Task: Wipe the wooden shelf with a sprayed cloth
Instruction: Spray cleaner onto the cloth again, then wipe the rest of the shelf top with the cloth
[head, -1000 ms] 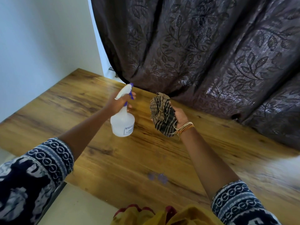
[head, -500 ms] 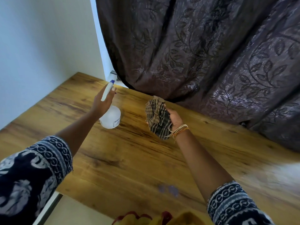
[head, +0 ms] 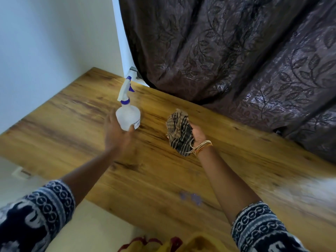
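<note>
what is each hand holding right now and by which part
The right hand grips the bunched cloth by its near side. The left hand is open beside the spray bottle, gripping nothing.

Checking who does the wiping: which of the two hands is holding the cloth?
The right hand, the one with bangles at the wrist, grips the bunched striped cloth. The left hand is open beside the spray bottle.

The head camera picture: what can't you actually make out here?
- Small label on the clear plastic spray bottle: print too small.
- Blurred left hand: touching the bottle or not, unclear.
- Wooden shelf: far right edge hidden by dark leaf-patterned curtain.
</note>
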Demonstrator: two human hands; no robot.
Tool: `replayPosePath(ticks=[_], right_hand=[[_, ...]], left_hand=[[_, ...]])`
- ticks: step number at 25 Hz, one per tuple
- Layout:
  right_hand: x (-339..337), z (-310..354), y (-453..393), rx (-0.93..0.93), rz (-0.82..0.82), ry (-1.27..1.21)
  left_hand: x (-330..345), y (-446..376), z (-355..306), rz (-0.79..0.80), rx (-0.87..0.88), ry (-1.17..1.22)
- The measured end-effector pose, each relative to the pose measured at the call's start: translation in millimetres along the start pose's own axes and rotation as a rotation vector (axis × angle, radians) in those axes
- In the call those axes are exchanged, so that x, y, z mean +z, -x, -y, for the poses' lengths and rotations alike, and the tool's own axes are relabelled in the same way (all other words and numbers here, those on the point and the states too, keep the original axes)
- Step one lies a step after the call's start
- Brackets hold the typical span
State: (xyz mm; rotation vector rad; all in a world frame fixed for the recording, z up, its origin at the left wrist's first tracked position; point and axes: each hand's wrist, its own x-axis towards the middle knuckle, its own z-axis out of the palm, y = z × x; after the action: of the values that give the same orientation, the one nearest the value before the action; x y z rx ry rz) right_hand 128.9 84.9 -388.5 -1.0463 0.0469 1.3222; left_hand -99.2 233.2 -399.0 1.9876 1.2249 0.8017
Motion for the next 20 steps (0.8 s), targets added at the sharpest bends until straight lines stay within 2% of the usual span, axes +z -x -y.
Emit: replayPosePath(ticks=[2, 6, 9, 12, 16, 18, 20], right_hand=[[-13, 5, 9, -0.026, -0.037, 0.057], [-32, 39, 34, -0.144, -0.036, 0.26], [-46, 67, 51, -0.364, -0.054, 0.551], [-48, 72, 69, -0.567, -0.164, 1.035], [-77, 48, 56, -0.488, -0.268, 1.744], [-102, 30, 44, -0.442, -0.209, 1.938], [-121, 15, 36, -0.498, -0.134, 2.02]], left_hand=[[6, 44, 6, -0.003, 0.123, -0.106], [18, 88, 9, 0.192, 0.327, -0.3], [30, 106, -1, 0.252, 0.266, -0.242], [33, 113, -10, 0.274, 0.2, -0.273], [32, 124, -6, 0.343, 0.215, -0.396], [29, 131, 1, 0.388, 0.142, -0.406], [24, 140, 11, 0.446, 0.1, -0.487]])
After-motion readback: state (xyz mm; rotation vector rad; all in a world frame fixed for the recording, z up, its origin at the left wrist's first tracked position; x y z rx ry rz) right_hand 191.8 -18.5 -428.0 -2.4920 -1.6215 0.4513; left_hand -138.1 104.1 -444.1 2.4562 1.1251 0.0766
